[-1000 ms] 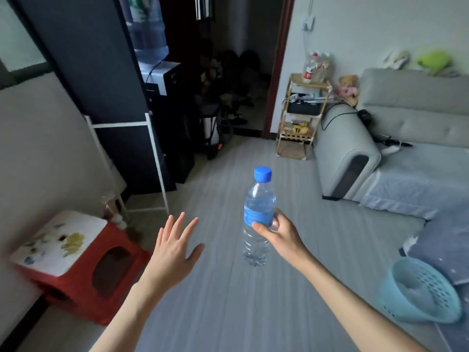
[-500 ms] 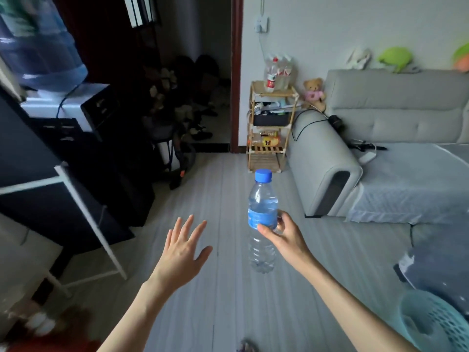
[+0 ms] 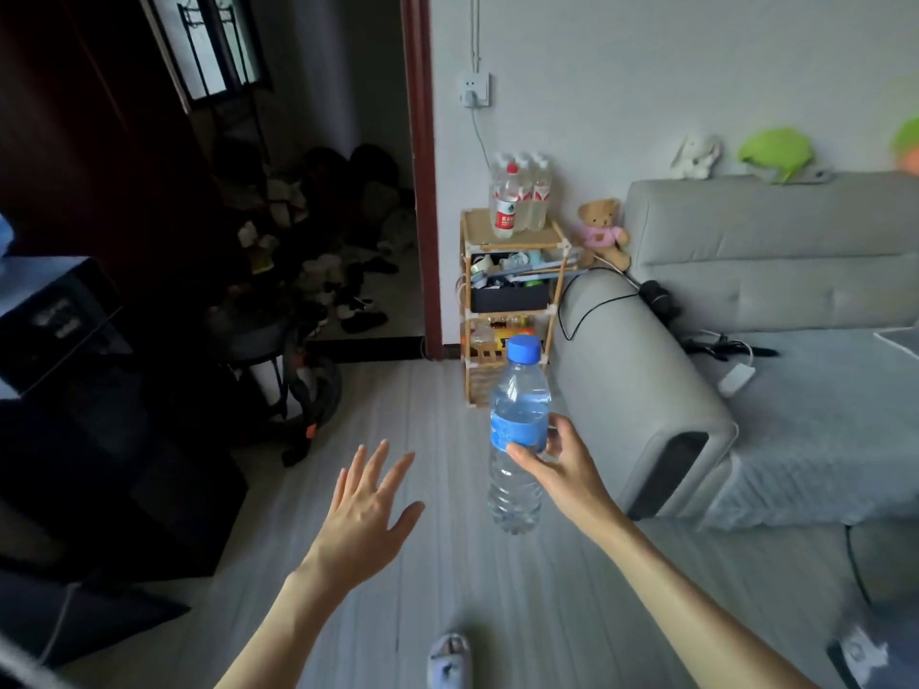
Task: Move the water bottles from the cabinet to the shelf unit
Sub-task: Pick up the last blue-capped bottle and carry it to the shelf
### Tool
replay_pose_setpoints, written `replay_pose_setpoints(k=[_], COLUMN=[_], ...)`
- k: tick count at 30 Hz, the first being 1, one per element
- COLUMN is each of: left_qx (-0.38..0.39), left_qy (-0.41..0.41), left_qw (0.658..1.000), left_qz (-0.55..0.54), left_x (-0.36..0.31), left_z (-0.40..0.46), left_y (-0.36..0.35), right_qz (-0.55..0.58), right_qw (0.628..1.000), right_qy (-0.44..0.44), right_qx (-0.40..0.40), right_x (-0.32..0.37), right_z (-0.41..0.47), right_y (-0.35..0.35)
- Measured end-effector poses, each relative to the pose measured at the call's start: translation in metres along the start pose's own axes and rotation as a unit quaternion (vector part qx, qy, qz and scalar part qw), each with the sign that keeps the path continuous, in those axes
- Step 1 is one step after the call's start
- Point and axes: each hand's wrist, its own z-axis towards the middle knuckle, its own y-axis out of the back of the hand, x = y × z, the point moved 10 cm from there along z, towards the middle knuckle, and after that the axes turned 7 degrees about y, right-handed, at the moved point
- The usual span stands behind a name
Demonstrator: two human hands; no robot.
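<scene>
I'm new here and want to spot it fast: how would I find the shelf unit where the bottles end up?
Find the grey sofa against the white wall. In the gap between its rounded armrest and the dark red door frame stands the wooden shelf unit, narrow and open-sided. Unlike anything near it, it carries a cluster of clear red-labelled bottles on top, with a teddy bear just beside.

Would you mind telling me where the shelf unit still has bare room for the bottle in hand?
The shelf unit's top has bare wood in front of and right of the bottles clustered at its back left. The tiers below look packed with clutter. The right hand holds the bottle; the left hand is free.
</scene>
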Motion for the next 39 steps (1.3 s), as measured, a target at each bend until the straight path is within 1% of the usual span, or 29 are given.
replay_pose_setpoints(k=[4,9,13,16,19,23,27,29,36,39], left_qx=[0.004,-0.007,0.033,0.052,0.046,0.021,0.032,0.037,0.064,0.069], left_qy=[0.003,-0.028,-0.046,-0.049,-0.047,-0.038,-0.011,0.001,0.051,0.048], left_qw=[1.000,0.999,0.998,0.997,0.998,0.999,0.999,0.999,0.994,0.993], left_qz=[-0.007,-0.017,0.002,0.016,0.009,-0.024,-0.014,-0.026,-0.069,-0.088], left_x=[0.002,-0.021,-0.044,-0.056,-0.068,-0.095,-0.117,-0.124,-0.111,-0.097], left_z=[0.121,0.265,0.351,0.410,0.472,0.555,0.626,0.658,0.755,0.807], left_y=[-0.002,0.015,0.000,-0.010,-0.017,-0.025,-0.042,-0.051,-0.077,-0.094], right_qz=[-0.018,-0.038,-0.048,-0.043,-0.042,-0.051,-0.047,-0.048,-0.055,-0.036], right_qw=[1.000,0.999,0.997,0.996,0.996,0.997,0.998,0.998,0.998,0.999], right_qy=[-0.004,0.000,-0.017,-0.039,-0.050,-0.041,-0.035,-0.025,-0.019,-0.030], right_qx=[-0.002,-0.025,-0.051,-0.066,-0.066,-0.047,-0.031,-0.028,-0.011,0.003], right_x=[-0.020,-0.021,-0.040,-0.060,-0.083,-0.104,-0.114,-0.115,-0.135,-0.152], right_z=[0.106,0.228,0.306,0.358,0.412,0.498,0.582,0.622,0.730,0.778], right_y=[0.006,0.031,0.064,0.087,0.107,0.139,0.171,0.182,0.186,0.178])
